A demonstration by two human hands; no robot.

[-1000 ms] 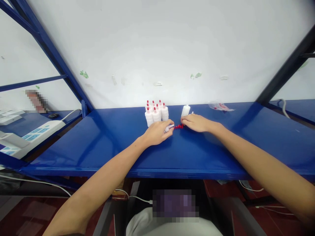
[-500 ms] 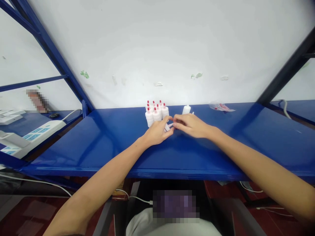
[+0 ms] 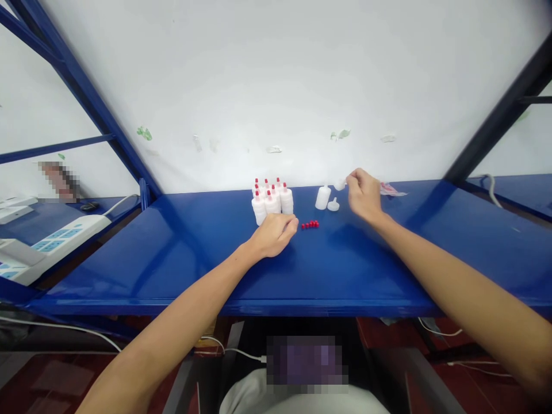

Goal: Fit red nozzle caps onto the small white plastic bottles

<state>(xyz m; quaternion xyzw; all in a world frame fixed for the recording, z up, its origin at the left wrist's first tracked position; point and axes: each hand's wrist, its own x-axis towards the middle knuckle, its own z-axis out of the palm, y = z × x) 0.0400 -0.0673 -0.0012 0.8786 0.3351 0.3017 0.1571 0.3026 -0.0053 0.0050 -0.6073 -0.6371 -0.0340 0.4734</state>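
My left hand [image 3: 276, 234] is closed just in front of a group of white squeeze bottles [image 3: 259, 210] with red tips; what its fingers hold, if anything, is hidden. Farther right, the fingertips of my right hand [image 3: 364, 194] pinch a white nozzle cap [image 3: 340, 184], raised near the back of the table. A white bottle [image 3: 322, 198] stands to the left of that hand, and another nozzle cap [image 3: 333, 204] lies beside it with its spout up. Several small red tip caps [image 3: 311, 224] lie in a row right of my left hand.
Behind my right hand lies a clear plastic bag [image 3: 391, 190] with red pieces in it. The blue table [image 3: 181, 253] meets a white wall at the back. Blue metal posts [image 3: 92, 98] frame the sides, and a power strip [image 3: 64, 241] sits to the left.
My hands have parted from where they met in the middle. The right one has moved right and back with a white nozzle cap; the left has closed and stayed near the bottles, exposing the red caps.
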